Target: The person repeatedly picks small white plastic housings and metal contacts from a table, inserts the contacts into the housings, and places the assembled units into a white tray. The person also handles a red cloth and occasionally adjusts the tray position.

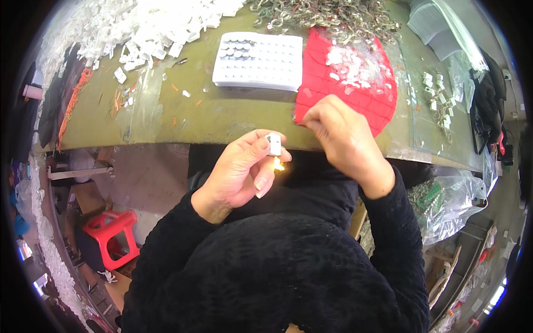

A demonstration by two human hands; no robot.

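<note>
Between the thumb and fingers of my left hand [236,172] is a small white plastic casing [273,144], held just off the table's front edge. A bright yellow light [278,164] glows right below the casing, by my fingers. My right hand [347,141] is raised to the right of it, near the front of a red quilted cloth [383,114]. Its fingertips are pinched together, and whatever they may hold is hidden. Small translucent pieces [355,64] lie heaped on the cloth. Beyond my hands stands a white tray [258,84] with rows of small round pieces, the far-left ones darker-edged.
A large heap of white casings [139,30] covers the table's far left. Tangled wired metal parts [333,16] lie at the back. On the right are a strand of white pieces [438,97] and stacked white trays [430,28]. A red stool [114,238] stands on the floor at left.
</note>
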